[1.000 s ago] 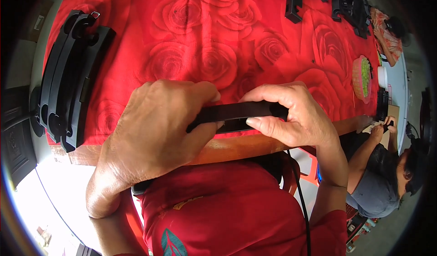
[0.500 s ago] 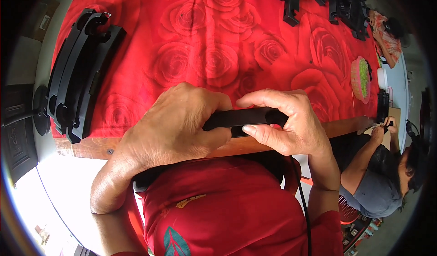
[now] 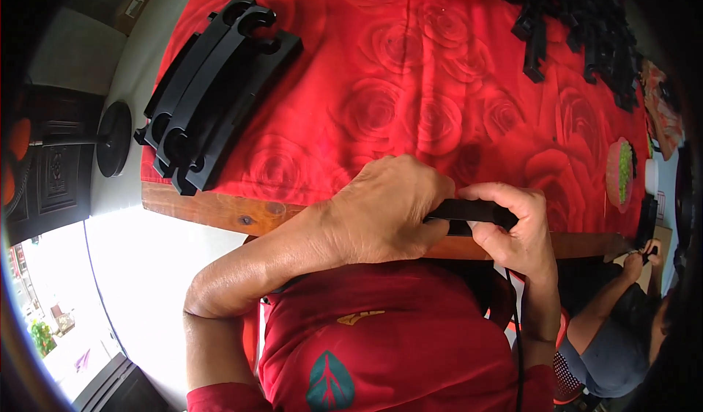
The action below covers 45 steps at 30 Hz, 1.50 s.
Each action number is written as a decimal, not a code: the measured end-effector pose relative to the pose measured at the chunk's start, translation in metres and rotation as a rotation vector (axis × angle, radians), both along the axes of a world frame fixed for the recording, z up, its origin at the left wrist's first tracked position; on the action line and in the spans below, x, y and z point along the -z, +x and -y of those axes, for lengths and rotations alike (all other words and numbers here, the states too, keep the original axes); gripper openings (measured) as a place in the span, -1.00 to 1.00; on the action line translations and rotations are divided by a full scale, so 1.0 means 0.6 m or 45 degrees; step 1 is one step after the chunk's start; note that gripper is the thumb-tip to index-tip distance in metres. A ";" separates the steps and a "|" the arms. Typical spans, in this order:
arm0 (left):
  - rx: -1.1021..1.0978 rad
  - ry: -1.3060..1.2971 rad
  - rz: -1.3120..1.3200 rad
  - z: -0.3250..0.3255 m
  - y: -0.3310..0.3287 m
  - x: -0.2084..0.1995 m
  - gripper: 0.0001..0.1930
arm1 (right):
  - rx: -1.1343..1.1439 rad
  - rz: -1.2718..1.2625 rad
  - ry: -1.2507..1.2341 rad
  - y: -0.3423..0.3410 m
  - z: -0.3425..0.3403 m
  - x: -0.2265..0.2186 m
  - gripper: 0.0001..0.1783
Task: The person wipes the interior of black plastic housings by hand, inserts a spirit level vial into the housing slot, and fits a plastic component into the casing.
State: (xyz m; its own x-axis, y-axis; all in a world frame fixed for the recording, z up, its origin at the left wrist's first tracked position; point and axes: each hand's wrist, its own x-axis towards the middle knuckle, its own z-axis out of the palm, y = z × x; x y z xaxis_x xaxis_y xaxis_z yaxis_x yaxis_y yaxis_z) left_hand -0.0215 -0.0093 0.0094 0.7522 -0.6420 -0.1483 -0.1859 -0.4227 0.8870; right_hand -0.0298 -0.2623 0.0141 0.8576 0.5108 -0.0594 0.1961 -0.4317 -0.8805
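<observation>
Both of my hands grip one black plastic bar (image 3: 474,210) in front of my chest, just over the table's near edge. My left hand (image 3: 392,207) wraps round its left end and hides most of that end. At the other end, my right hand (image 3: 521,218) has its index finger along the top and its thumb below. On the left of the red rose-patterned tablecloth (image 3: 329,112) lies a small group of long, curved black plastic parts (image 3: 223,93) with hooked, notched ends.
A heap of black parts (image 3: 578,31) covers the far right corner. A pink basket with green contents (image 3: 621,174) stands at the right edge. Beyond it, a co-worker (image 3: 611,339) handles something dark. The wooden table edge (image 3: 212,210) runs in front of me.
The whole view has swung left, so the table and parts appear farther right and more of the doorway shows. Both hands still hold the black bar.
</observation>
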 end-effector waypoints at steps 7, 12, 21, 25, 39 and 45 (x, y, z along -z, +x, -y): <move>-0.074 -0.042 0.068 -0.001 -0.007 -0.002 -0.81 | 0.035 0.052 -0.063 0.005 -0.011 -0.020 -0.67; -0.099 -0.076 0.030 0.001 -0.017 0.004 -0.80 | 0.032 0.104 -0.078 0.004 -0.015 -0.018 -0.68; -0.074 -0.043 0.000 0.005 -0.014 0.003 -0.81 | 0.031 0.108 -0.148 -0.006 -0.013 -0.022 -0.69; -0.085 -0.033 -0.077 0.003 -0.008 -0.009 -0.81 | -0.026 0.110 -0.057 -0.002 -0.009 -0.030 -0.66; -0.103 -0.171 -0.030 0.012 -0.020 -0.001 -0.86 | 0.020 0.041 -0.132 -0.011 -0.016 -0.043 -0.68; -0.162 -0.124 -0.032 0.012 -0.008 -0.008 -0.82 | -0.020 0.035 -0.089 0.006 -0.004 -0.029 -0.67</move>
State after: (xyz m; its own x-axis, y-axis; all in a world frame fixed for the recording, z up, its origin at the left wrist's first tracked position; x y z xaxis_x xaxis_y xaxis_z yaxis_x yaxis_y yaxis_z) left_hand -0.0265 -0.0164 0.0141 0.8251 -0.5543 -0.1096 -0.1140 -0.3532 0.9286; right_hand -0.0261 -0.2598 0.0315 0.8514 0.5195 -0.0719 0.2270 -0.4888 -0.8424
